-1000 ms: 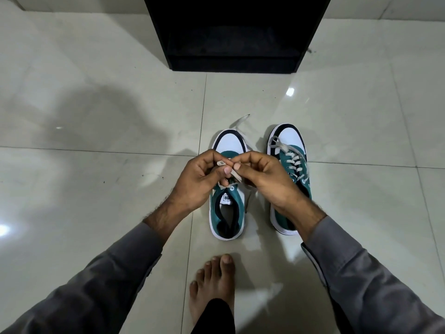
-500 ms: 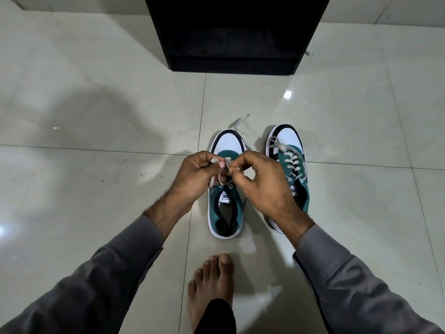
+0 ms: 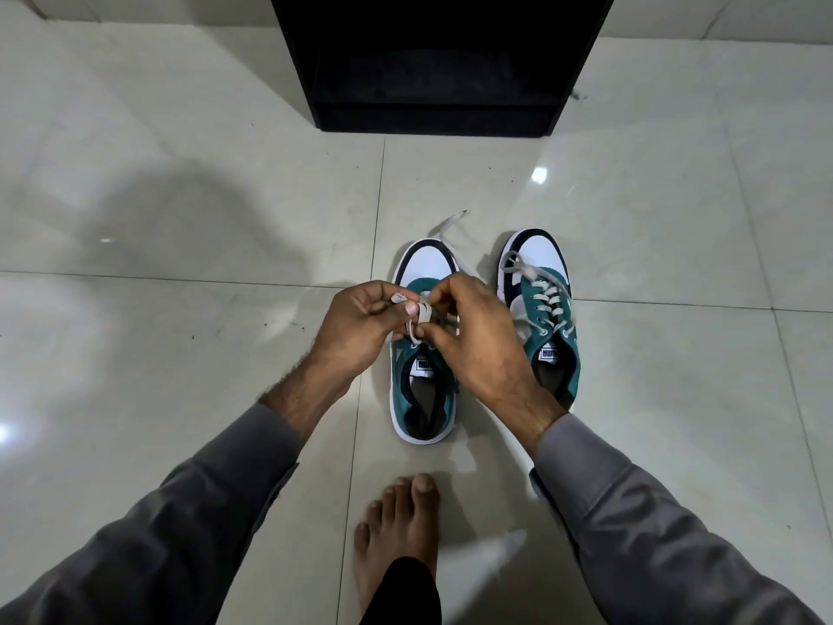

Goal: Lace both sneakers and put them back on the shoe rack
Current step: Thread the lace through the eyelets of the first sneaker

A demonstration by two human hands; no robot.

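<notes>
Glossy pale floor tiles, hard and reflective with thin dark grout lines, fill the view. At the far edge of the floor stands the shoe rack, a matte black box with an open front. Near the floor's middle sit two teal suede sneakers with white toe caps and white rubber soles, side by side, long axes parallel, toes pointing toward the rack. The right sneaker is laced; the left sneaker lies partly under both hands. A flat off-white lace rises from it, one end trailing past its toe. The left hand is curled, pinching the lace; the right hand is closed, fingertips nipping it too.
</notes>
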